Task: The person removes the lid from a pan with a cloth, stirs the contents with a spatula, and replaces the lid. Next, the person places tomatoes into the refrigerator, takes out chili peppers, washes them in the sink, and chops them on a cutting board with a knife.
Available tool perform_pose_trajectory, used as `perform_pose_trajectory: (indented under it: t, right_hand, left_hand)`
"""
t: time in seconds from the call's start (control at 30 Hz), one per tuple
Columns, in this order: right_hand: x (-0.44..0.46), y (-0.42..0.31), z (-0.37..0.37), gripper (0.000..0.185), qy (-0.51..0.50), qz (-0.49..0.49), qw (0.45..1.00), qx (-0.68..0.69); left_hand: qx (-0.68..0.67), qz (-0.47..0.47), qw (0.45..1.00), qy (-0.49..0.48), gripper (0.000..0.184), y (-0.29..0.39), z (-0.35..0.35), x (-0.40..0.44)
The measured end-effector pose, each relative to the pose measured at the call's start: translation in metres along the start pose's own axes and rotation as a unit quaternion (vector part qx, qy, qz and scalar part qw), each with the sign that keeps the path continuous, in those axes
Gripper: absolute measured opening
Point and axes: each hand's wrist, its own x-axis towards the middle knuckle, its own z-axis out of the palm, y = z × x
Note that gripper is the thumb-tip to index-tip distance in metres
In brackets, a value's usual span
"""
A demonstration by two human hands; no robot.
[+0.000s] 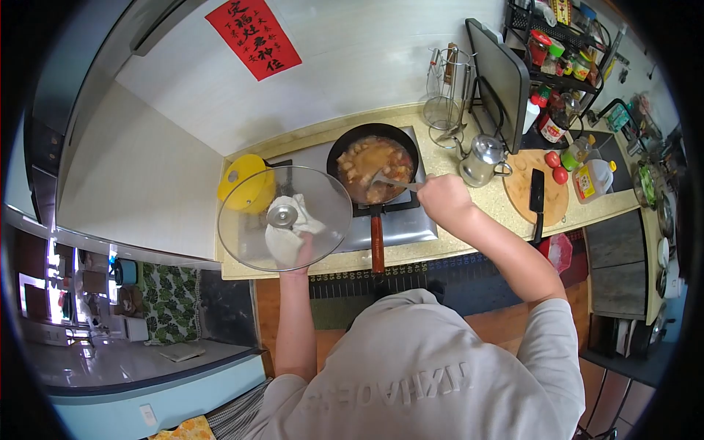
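Observation:
My left hand (299, 249) is closed behind a round glass lid (334, 209), seen through the glass. A white cloth (284, 240) is bunched between the hand and the lid's metal centre. The lid is held up to the left of a black wok (332, 152) with a wooden handle. Chunks of food in brown broth (374, 160) fill the wok. Closed around the handle of a metal spatula (396, 183), my right hand (445, 198) is at the wok's right side. The spatula's head is dipped in the broth, so its exact shape is partly hidden.
A yellow lid-like object (248, 183) lies left of the stove (345, 238). To the right stand a metal pot (484, 160) and a round cutting board (517, 192) with a knife (537, 198) and tomatoes (560, 175). An oil bottle (594, 181) is beyond them.

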Motion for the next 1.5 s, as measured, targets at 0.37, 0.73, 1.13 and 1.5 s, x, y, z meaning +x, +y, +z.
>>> perform_pose_trajectory:
  t: [0.37,0.73,1.13,1.5]
  right_hand:
    - [0.004,0.015,0.008,0.015,0.1,0.065,0.993,0.024]
    - [0.062,-0.025,0.052,0.022,0.063,0.103,0.988,0.093]
    - [-0.01,0.005,0.014,0.02,0.078,0.085,0.993,0.019]
    - [-0.042,0.025,-0.078,0.01,0.078,0.035,0.995,-0.054]
  left_hand:
    - [0.009,-0.038,0.999,0.013,0.053,0.009,-0.002,0.007]
    - [-0.101,-0.067,0.992,0.031,0.047,0.024,-0.004,0.012]
    - [0.009,-0.049,0.999,-0.015,0.058,-0.005,0.001,0.009]
    - [0.029,-0.01,0.999,0.021,0.051,0.009,0.003,0.017]
